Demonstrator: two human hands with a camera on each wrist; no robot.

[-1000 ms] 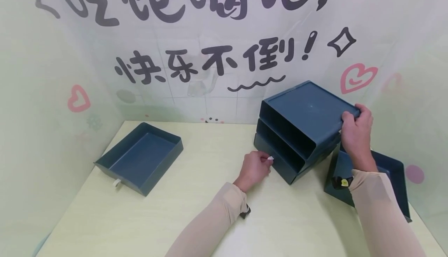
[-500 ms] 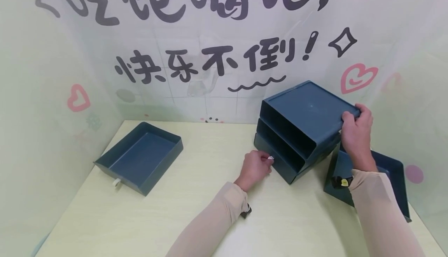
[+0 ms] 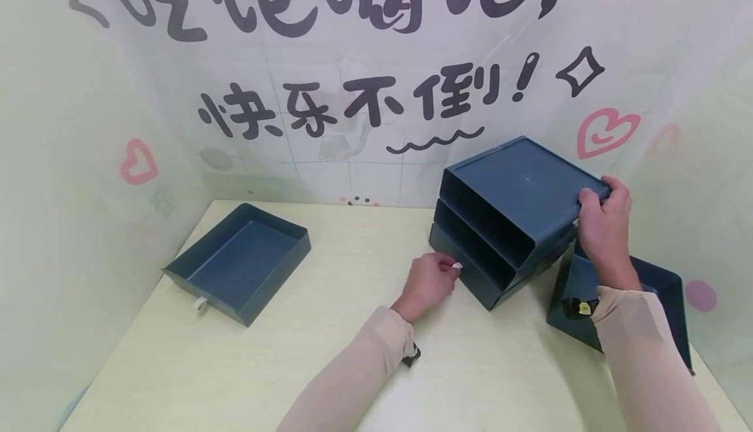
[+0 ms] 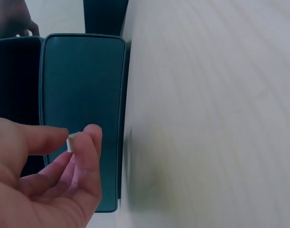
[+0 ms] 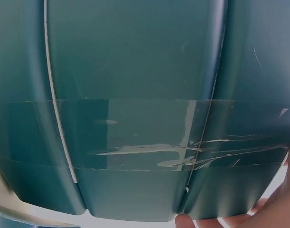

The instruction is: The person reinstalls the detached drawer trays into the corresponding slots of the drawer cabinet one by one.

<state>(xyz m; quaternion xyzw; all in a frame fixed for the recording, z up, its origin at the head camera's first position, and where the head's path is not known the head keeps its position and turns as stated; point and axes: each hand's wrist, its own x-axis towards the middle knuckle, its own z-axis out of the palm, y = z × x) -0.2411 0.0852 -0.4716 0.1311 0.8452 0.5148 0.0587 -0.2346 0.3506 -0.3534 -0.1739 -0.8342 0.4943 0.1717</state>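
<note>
A dark blue desktop drawer unit point(image 3: 523, 190) of three stacked levels stands angled on the table. Its upper two slots are open and hollow, while the bottom drawer point(image 4: 85, 80) sits in its slot with the front flush. My left hand point(image 3: 428, 285) pinches the small white pull tab point(image 4: 70, 143) of that drawer between thumb and fingers. At the unit's top right rear corner, my right hand point(image 3: 608, 236) grips the edge, thumb on top. In the right wrist view, clear tape point(image 5: 145, 137) runs across the levels' sides, and the right fingertips point(image 5: 185, 221) show at the lower edge.
One loose blue drawer point(image 3: 241, 265) with a white tab lies on the left of the pale table point(image 3: 329, 353). Another loose drawer point(image 3: 659, 275) lies at the right, partly hidden behind the right forearm. A printed cloth point(image 3: 376, 177) hangs behind the table.
The head view has shifted very slightly. Both hands keep their holds, and the unit and the drawers stay where they were.
</note>
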